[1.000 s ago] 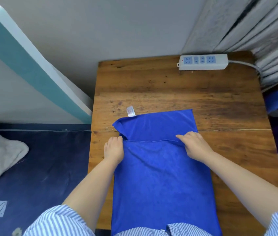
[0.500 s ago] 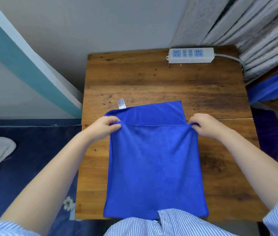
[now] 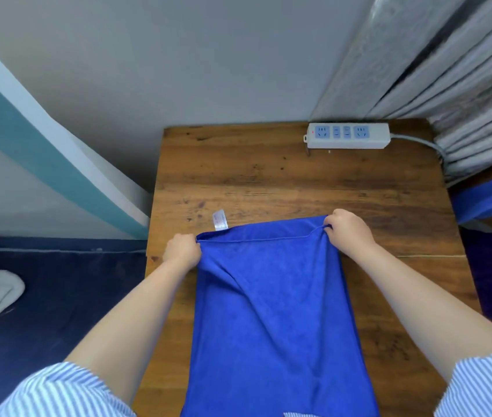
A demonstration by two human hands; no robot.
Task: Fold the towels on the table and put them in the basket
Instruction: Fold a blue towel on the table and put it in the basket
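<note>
Two hands [image 3: 182, 249] [image 3: 347, 229], one blue towel [image 3: 272, 320]

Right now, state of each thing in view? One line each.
towel: folded over, top layer's corners pinched at the far edge, cloth rumpled, near end off the table edge
label: sticking out flat on the table at the towel's far left corner
left hand: grip on the left corner
right hand: grip on the right corner
power strip: red light on, nothing plugged in
table: carrying towel and power strip
</note>
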